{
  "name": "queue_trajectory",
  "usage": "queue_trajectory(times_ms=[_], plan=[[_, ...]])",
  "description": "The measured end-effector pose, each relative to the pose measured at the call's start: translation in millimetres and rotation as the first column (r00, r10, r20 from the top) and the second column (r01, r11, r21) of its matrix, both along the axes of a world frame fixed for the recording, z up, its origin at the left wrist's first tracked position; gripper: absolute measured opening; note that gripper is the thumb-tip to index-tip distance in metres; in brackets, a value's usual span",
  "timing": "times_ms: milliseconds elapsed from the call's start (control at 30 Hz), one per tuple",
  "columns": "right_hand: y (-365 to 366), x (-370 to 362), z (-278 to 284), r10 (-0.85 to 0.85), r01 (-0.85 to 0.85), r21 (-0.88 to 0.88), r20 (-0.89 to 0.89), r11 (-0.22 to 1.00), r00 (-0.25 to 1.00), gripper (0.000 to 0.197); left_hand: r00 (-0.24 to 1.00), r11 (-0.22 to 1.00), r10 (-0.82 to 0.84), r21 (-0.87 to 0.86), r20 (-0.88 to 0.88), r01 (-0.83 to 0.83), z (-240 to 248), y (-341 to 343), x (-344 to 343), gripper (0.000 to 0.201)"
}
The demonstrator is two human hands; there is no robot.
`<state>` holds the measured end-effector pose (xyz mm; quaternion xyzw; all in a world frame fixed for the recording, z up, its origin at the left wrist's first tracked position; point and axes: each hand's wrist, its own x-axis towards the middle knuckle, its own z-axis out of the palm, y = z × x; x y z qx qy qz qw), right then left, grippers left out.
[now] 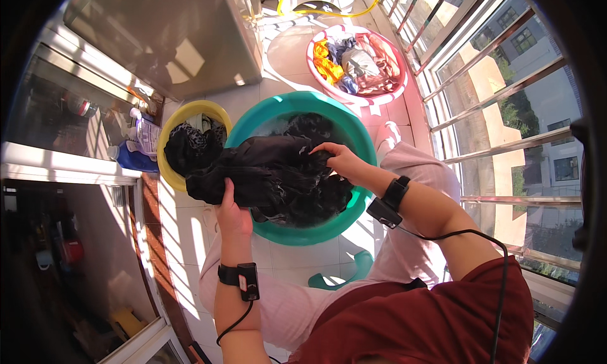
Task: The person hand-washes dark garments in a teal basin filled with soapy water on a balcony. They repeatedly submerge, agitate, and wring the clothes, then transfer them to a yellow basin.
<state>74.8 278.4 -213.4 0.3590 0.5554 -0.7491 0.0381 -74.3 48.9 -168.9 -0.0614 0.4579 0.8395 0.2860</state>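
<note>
A wet black garment [265,165] is stretched between my two hands across a teal basin [363,133]. My left hand [234,218] grips its left end, thumb on top, with the other fingers hidden under the cloth. At the right, my right hand [344,163] pinches the garment's other end over the basin. Below it, more dark cloth [322,203] sits in sudsy water. The garment's left end hangs past the basin rim, next to a yellow basin [226,114] with dark and patterned clothes [196,142] in it.
Farther off at the right stands a pink-and-white basin [314,67] of mixed clothes. Blue and purple detergent bottles [136,155] stand left of the yellow basin. A large metallic cabinet [171,41] rises behind. Barred windows [499,104] line the right. A yellow hose [329,13] lies at the back.
</note>
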Motion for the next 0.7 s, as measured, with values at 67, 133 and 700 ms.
queue_trajectory(times_ms=[67, 133, 700], plan=[[2.1, 2.1, 9.3, -0.077, 0.072, -0.086, -0.055, 0.994, 0.995, 0.039, 0.998, 0.992, 0.048, -0.116, 0.048, -0.042, -10.7, 1.6, -2.3, 0.045], [10.0, 5.1, 19.6, -0.168, 0.157, -0.147, -0.070, 0.977, 0.983, 0.035, 0.993, 0.994, 0.066, -0.092, 0.096, -0.057, -18.1, 0.6, -6.4, 0.046], [40.7, 31.9, -7.5, -0.334, 0.327, 0.114, 0.054, 0.938, 0.941, 0.031, 0.981, 0.994, -0.095, -0.035, 0.169, 0.103, -30.4, 8.8, 0.2, 0.048]])
